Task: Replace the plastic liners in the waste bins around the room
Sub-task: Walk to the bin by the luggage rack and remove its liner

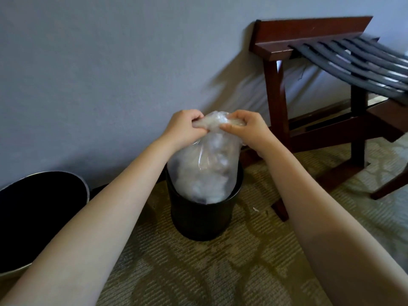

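Two hands: both bare, forearms stretched forward, brought close together at one spot.
Left hand [183,127]: fingers curled tight round the bunched top of the clear plastic liner bag [205,168], gripping it from the left side, thumb tucked under the plastic.
Right hand [247,129]: fingers bent and pinching the same gathered neck from the right, thumb pressed against the crumpled film; the two hands nearly touch.
Clear plastic liner bag: upright, full of pale crumpled contents too blurred to tell apart; its lower part sits inside the bin, its upper part rises well above the rim, and its neck is gathered between the hands.
Small black round waste bin [198,219]: stands upright on the floor near the wall, just beside the rack's front foot, holding the bag's bottom.
Larger black bin with a silver rim [39,208]: at the left edge, partly hidden behind the left forearm, apart from the small bin.
Dark red-brown wooden luggage rack [276,85]: stands to the right against the wall, black straps sagging across its top.
Beige patterned carpet [198,272]: covers the floor; a small white scrap [255,209] lies on it between bin and rack.
Pale grey-blue wall [110,62]: plain, behind everything.
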Demonstrator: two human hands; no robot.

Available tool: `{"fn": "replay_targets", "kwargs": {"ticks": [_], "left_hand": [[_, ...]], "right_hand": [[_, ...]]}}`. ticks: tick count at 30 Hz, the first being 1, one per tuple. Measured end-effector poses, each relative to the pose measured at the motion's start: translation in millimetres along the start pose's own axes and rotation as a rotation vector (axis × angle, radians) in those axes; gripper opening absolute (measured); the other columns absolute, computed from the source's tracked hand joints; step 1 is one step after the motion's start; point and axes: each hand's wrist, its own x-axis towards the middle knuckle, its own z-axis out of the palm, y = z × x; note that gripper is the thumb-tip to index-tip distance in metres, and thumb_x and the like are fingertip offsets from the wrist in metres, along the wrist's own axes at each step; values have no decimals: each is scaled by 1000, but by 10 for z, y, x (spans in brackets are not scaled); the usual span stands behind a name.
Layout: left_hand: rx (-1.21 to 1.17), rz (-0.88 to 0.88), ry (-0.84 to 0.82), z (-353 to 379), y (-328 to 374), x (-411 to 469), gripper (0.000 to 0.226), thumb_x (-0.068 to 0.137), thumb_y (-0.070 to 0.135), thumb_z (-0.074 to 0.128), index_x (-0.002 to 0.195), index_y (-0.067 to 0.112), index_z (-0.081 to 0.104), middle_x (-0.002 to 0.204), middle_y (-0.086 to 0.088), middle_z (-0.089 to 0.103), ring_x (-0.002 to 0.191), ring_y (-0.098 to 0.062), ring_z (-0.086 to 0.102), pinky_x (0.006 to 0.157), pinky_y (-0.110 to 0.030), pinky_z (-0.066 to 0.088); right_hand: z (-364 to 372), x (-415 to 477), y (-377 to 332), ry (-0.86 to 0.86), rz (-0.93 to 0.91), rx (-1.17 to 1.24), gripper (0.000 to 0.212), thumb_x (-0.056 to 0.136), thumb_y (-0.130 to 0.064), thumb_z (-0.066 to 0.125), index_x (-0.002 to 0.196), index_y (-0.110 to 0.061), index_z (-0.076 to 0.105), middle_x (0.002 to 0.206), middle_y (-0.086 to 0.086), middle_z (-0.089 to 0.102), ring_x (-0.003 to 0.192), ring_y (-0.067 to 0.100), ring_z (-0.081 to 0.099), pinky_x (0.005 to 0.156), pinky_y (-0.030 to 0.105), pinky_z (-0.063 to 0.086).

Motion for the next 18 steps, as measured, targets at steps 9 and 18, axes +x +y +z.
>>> {"fn": "replay_targets", "kwargs": {"ticks": [9, 18], "left_hand": [[-174, 151, 150, 60, 1036, 59, 20, 69, 31, 61, 75, 12, 59, 62, 10, 46, 58, -3, 42, 56, -14, 33], [-264, 144, -189, 873, 1255, -118, 66, 60, 55, 66, 99, 1, 66, 93, -19, 69, 77, -16, 56, 71, -39, 48]], "right_hand": [[-715, -259, -562, 222, -161, 173, 33, 79, -32, 77, 85, -4, 62, 82, 12, 63, 78, 15, 59, 77, 40, 52], [-1278, -829, -83, 259, -206, -114, 22, 81, -27, 72, 75, -13, 57, 64, -11, 51, 60, 3, 48, 59, 21, 39]]}}
